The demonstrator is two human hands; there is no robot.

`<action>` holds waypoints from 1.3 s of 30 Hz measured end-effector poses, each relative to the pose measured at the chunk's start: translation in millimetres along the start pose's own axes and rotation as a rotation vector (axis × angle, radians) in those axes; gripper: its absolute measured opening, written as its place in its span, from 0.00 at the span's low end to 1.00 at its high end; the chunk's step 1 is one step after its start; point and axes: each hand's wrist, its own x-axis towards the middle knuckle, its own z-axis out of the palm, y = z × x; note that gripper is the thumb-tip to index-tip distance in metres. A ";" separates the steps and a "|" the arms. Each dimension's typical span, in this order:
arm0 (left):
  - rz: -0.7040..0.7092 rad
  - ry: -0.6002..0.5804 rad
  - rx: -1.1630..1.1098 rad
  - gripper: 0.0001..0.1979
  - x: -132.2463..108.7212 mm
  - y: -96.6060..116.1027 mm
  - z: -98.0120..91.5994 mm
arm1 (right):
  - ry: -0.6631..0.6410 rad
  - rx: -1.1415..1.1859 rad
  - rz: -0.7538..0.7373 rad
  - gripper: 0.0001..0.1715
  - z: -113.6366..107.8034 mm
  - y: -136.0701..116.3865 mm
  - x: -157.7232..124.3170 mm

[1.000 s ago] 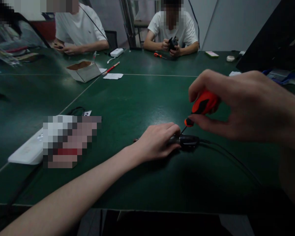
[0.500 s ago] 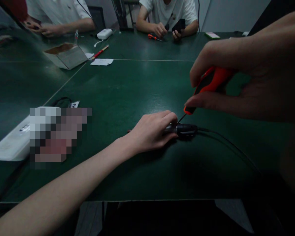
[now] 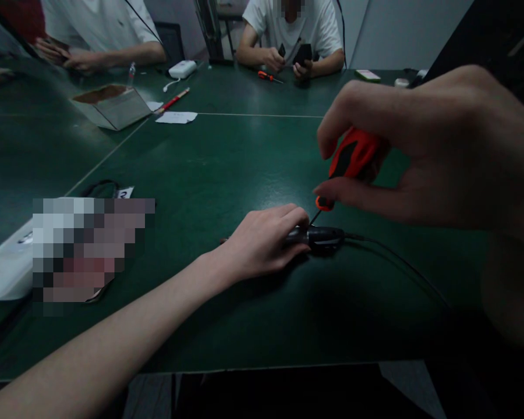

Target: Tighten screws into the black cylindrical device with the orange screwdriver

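My left hand point(image 3: 268, 241) is wrapped round a dark, corded handheld tool point(image 3: 325, 237) lying on the green table point(image 3: 253, 157); its exact kind is hard to make out. A black cord point(image 3: 397, 259) runs from the tool's right end. Above it, my right hand point(image 3: 402, 145) grips the red and black handle of a screwdriver point(image 3: 353, 154) between thumb and fingers. The screwdriver is tilted, its thin shaft pointing down to the tool just beside my left fingertips. Whether the tip sits in a screw is too small to tell.
On the left lie a white pouch-like item point(image 3: 4, 262) and a blurred-out object. Farther back are an open cardboard box point(image 3: 117, 107), a red pencil-like stick point(image 3: 173, 100), a paper slip point(image 3: 177, 117) and a white adapter point(image 3: 182, 69). Two co-workers sit across, another screwdriver point(image 3: 266, 75) before one.
My right hand has rolled, and the screwdriver handle stands at a somewhat different angle. The whole view has shifted slightly. My left hand keeps its hold on the tool.
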 end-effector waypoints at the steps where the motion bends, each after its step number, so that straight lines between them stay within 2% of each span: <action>1: 0.002 -0.004 -0.009 0.12 0.3 0.3 -0.5 | 0.001 0.010 0.001 0.16 0.6 -0.5 0.1; 10: 0.011 0.007 -0.028 0.10 1.1 0.5 -1.3 | 0.005 0.054 0.113 0.20 7.3 -0.7 3.9; 15: 0.021 0.015 -0.030 0.09 2.3 1.9 -3.0 | 0.077 0.165 0.084 0.22 16.6 5.3 6.4; 24: -0.006 0.020 -0.049 0.10 1.8 0.8 -2.2 | 0.071 0.503 0.076 0.20 23.1 14.4 9.8; 28: -0.018 0.028 -0.012 0.10 1.8 0.4 -2.7 | 0.141 0.494 0.069 0.24 31.0 15.9 11.8; 33: -0.036 0.025 0.038 0.11 2.1 -2.4 -4.9 | 0.195 0.484 0.138 0.29 38.9 16.0 13.9; 35: -0.039 0.020 0.045 0.12 2.2 -3.4 -5.8 | 0.190 0.565 0.189 0.30 41.9 17.7 15.4; 39: -0.037 0.012 0.050 0.12 2.4 -3.2 -7.5 | 0.229 0.771 0.264 0.26 51.7 24.4 19.1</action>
